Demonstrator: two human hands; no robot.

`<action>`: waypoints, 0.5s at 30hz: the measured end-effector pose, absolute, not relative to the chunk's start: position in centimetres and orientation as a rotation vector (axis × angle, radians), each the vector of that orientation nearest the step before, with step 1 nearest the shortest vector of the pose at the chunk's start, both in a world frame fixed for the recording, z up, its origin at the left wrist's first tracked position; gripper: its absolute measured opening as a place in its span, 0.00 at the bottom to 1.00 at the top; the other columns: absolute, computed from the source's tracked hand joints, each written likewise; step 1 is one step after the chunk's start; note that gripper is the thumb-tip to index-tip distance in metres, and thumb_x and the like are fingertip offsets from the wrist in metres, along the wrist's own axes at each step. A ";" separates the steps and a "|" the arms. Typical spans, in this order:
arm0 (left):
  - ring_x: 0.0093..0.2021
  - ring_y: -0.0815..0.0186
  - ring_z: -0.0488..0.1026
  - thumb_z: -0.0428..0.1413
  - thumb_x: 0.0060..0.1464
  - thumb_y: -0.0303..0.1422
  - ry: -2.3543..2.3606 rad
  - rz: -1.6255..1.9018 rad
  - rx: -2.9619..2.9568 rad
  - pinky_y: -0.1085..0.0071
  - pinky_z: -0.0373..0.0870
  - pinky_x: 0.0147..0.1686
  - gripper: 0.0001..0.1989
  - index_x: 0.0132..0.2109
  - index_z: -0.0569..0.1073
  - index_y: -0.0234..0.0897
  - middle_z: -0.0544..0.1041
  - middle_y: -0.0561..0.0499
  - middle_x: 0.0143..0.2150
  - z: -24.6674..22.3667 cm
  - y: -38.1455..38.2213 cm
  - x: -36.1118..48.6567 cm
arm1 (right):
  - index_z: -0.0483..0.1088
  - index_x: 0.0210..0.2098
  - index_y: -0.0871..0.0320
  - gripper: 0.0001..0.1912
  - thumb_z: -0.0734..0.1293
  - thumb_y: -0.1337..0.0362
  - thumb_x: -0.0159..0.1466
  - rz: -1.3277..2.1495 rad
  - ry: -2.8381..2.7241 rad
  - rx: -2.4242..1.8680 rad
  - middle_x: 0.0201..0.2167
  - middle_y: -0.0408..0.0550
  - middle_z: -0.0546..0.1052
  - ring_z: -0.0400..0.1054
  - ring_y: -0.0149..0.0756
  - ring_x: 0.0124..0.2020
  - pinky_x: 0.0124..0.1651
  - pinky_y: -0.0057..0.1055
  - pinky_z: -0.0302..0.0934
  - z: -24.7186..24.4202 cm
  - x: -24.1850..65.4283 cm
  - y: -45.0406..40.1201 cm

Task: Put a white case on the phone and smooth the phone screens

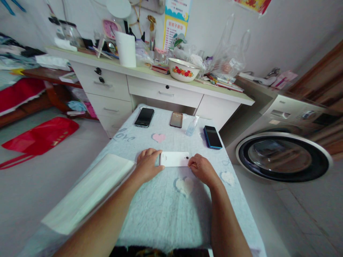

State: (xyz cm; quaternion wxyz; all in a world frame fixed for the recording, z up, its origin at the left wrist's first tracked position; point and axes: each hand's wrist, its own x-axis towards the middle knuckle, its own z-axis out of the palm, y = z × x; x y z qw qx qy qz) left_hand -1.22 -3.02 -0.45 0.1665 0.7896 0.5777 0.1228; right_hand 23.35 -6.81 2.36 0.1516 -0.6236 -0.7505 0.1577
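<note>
Fingers (155,153) against white phone (174,159) (both ends)

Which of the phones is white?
The flat white rectangular phone between the left hand and right hand; the glossy black phone and blue-edged black phone farther back show dark screens.

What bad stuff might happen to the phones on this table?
The blue-edged phone lies near the right edge of the table, so a bump might knock it off. The clear bottle is close to that phone; if it holds liquid and leaks, the phone might get wet.
</note>
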 end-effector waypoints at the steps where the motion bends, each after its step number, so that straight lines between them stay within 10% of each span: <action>1: 0.53 0.55 0.60 0.55 0.46 0.42 1.648 0.344 2.246 0.61 0.56 0.52 0.29 0.57 0.64 0.46 0.67 0.48 0.53 -0.5 -3.0 -1.2 | 0.73 0.29 0.58 0.11 0.61 0.75 0.55 0.454 -2.148 -1.786 0.30 0.44 0.70 0.64 0.29 0.31 0.36 0.23 0.54 2.3 23.5 -6.8; 15: 0.53 0.55 0.61 0.55 0.45 0.41 1.646 0.376 2.243 0.61 0.55 0.52 0.29 0.56 0.64 0.46 0.67 0.49 0.52 -0.6 -3.0 -1.2 | 0.73 0.31 0.58 0.08 0.63 0.72 0.58 0.432 -2.011 -1.783 0.32 0.45 0.73 0.67 0.31 0.34 0.39 0.25 0.56 2.1 23.0 -6.5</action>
